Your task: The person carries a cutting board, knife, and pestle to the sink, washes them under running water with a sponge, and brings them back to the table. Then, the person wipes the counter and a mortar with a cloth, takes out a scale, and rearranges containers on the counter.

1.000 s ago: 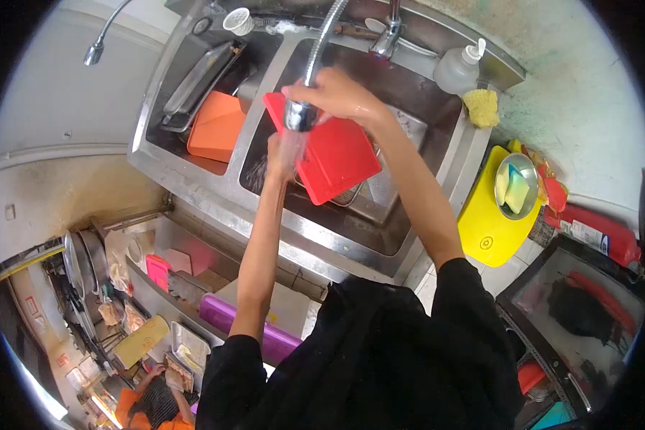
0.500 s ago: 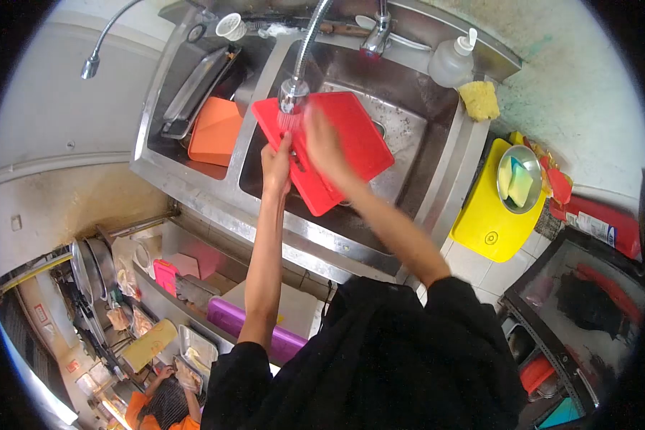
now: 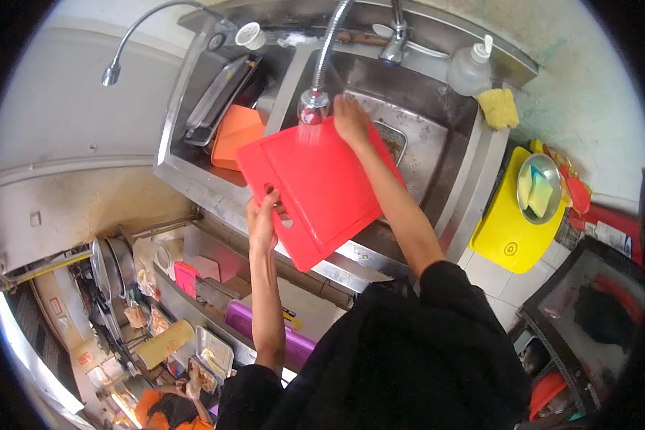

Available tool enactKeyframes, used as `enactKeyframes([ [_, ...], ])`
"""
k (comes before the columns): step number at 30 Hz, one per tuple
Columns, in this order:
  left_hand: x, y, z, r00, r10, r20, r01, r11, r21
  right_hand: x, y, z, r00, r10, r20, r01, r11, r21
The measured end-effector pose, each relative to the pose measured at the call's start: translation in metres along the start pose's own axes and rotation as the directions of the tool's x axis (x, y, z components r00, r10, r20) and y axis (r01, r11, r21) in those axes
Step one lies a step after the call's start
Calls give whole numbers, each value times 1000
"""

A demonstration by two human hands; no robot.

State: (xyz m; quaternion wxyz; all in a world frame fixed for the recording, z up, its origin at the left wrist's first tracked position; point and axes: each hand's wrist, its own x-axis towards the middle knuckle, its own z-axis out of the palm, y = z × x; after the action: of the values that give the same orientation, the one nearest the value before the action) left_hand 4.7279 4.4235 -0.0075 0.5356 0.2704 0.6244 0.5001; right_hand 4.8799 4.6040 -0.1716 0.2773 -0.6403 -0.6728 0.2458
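A red cutting board (image 3: 322,186) is held tilted over the sink's right basin. My left hand (image 3: 263,221) grips it at the handle slot, with fingers passing through the opening. My right hand (image 3: 352,123) lies at the board's far edge, its fingers stretched out past the rim. Water runs from the flexible faucet (image 3: 314,104) onto the board's upper part, just left of my right hand.
The left basin holds metal trays (image 3: 211,97) and an orange tray (image 3: 238,135). Along the ledge stand a soap bottle (image 3: 470,70) and yellow sponge (image 3: 498,109). A bowl with sponges (image 3: 539,188) sits on a yellow lid (image 3: 505,229). Another person (image 3: 172,408) works lower left.
The board has come nearer to me and turned its face more fully to view. My right hand has moved from the board's handle side to its far edge.
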Motion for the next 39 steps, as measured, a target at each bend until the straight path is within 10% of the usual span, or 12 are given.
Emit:
enactKeyframes([
  [1, 6, 0, 5, 1000, -8, 19, 8, 1000, 7, -9, -21, -25, 1000, 25, 9, -26, 879, 477],
  [3, 16, -3, 15, 998, -36, 54, 34, 999, 24, -33, -74, -96, 995, 59, 84, -88, 78, 993],
  [6, 40, -13, 29, 990, -43, 132, 38, 998, 40, -18, -98, -114, 984, -177, -13, 123, 627, 770],
  [14, 69, -23, 64, 982, 85, 169, -91, 995, 29, -24, -79, -163, 893, -341, 294, 124, 813, 569],
  [20, 47, 9, 76, 949, 258, 183, -316, 797, 515, -18, -3, -196, 978, -138, 158, 102, 970, 219],
  [22, 31, 23, 83, 760, 558, 335, -606, 420, 675, -9, 9, -193, 972, -222, 76, 202, 957, 209],
  [29, 16, -23, 59, 521, 443, 730, -763, -140, 630, -25, -9, -186, 989, -149, -20, 149, 951, 271],
  [34, 18, -48, 46, 474, 383, 793, -825, -122, 552, -42, -55, -190, 934, -230, 275, 28, 812, 583],
  [37, 9, -45, 51, 485, 336, 807, -822, -140, 552, -44, -65, -213, 835, -205, 511, -171, 785, 595],
  [39, 10, -43, 53, 568, 260, 781, -789, -97, 607, -35, -50, -218, 846, -201, 494, -23, 912, 410],
])
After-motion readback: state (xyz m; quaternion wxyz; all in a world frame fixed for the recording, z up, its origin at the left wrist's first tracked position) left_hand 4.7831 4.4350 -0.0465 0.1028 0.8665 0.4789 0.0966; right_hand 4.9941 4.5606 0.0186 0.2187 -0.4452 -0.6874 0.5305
